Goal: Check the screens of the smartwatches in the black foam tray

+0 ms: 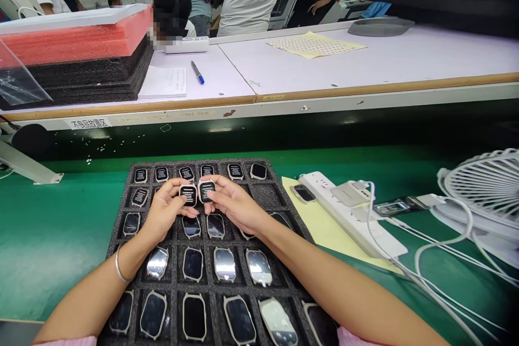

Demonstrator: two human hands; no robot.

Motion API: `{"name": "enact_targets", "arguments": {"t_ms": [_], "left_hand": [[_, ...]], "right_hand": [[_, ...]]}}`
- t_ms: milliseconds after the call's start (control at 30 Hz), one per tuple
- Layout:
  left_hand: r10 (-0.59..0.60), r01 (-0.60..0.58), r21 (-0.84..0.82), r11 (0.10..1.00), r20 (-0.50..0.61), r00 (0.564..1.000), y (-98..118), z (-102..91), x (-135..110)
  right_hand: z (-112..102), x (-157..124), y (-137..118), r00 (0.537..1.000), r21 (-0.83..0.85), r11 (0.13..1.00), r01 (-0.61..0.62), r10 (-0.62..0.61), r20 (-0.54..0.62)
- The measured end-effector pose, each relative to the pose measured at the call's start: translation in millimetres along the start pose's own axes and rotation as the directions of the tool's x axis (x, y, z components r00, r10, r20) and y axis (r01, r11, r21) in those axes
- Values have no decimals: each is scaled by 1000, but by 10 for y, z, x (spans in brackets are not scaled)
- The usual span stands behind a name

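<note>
We see left hand [164, 213] grip clamped on one watch body [188, 194] | right hand [233, 205] grip clamped on another watch body [206, 191] | both touching, above foam tray [267, 194] on green bench [52, 232]

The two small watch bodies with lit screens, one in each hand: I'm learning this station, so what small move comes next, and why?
Probably lower each small lit watch body, left and right, into the black foam tray. The left hand and right hand hold them just above it, and nearby cells look open.

power strip [348, 216], white fan [486, 184], perhaps a blue pen [197, 72].
</note>
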State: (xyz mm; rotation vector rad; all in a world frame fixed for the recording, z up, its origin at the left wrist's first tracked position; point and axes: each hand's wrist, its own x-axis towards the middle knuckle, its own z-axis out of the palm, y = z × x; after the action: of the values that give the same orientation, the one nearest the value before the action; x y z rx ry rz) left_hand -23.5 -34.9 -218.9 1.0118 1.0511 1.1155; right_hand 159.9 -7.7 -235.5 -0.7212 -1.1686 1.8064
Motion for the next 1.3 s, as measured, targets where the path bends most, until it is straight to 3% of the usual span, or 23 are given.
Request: {"name": "enact_targets", "arguments": {"t_ms": [800,1067,1300], "left_hand": [[20,-20,1,1000,32,999,14,7,-5],[-38,38,-25,999,30,999,10,-9,-11],[-38,40,-39,998,56,998,29,-5,-15]], "right_hand": [[4,-24,-21,999,-22,999,37,-36,31],[4,-9,-10,998,106,993,-58,60,-15],[-11,-11,5,1000,32,999,-20,20,-5]]}}
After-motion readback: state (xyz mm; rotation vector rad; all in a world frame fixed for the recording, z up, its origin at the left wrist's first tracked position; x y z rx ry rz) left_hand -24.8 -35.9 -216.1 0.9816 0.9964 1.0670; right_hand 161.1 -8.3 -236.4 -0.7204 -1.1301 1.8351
